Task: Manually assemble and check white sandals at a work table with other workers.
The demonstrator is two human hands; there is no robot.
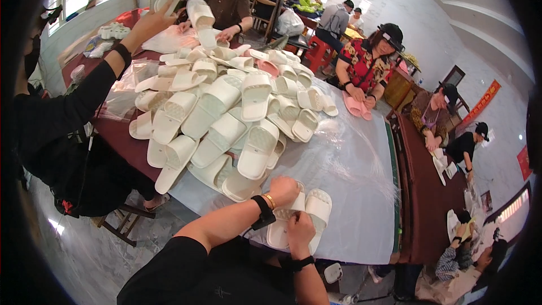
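Note:
A pair of cream slide slippers lies side by side at the table's near edge. My left hand (284, 191), its fingers curled closed, grips the far end of the left slipper (277, 233). My right hand (301, 229) is closed at the strap of that same slipper, knuckles up, hiding part of it. Against its right side rests the other slipper (320, 206), beside my right hand. Just beyond my left hand rises a big heap of loose cream slippers (220, 101), with a pink slipper (267, 68) among them.
A clear plastic sheet (350, 192) covers the table's right part. At left, a co-worker's raised hand (164, 14) holds a slipper. Across the table, a person in a red patterned top (361, 68) handles pink slippers (357, 105). A dark red table (432, 192) adjoins at right.

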